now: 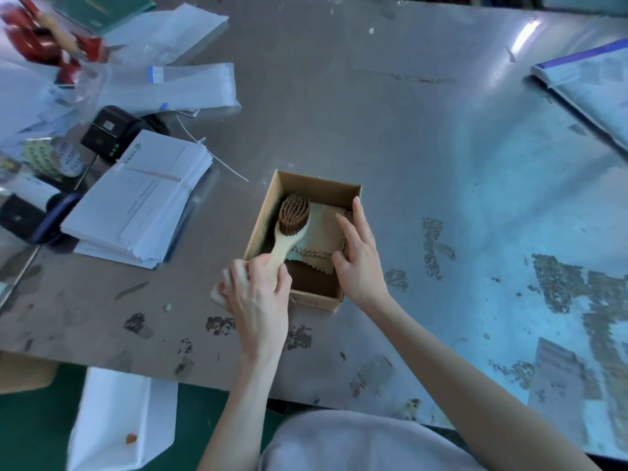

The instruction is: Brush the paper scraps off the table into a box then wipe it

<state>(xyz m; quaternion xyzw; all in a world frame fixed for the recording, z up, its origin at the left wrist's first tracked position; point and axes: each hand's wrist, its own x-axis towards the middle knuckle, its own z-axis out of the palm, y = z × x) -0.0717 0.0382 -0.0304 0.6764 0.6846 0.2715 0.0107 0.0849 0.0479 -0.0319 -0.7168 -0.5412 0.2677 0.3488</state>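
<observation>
A small open cardboard box (263, 215) stands near the front of the metal table (390, 113). Inside lie beige cloths with zigzag edges (323, 229) and the brown bristle head of a wooden brush (294, 215), bristles up. My left hand (255, 294) grips the brush handle at the box's near left corner and also holds a pale cloth (217, 294) under the fingers. My right hand (356, 253) rests with spread fingers on the box's right wall and the cloths. A few small white paper scraps (167, 306) lie scattered on the table.
A stack of white paper sheets (142, 202) lies left of the box, with a black device (108, 130), plastic bags (176, 83) and red items (30, 39) behind it. A blue-edged plastic sheet (594, 83) lies at the far right. A white bag (119, 416) hangs below the front edge.
</observation>
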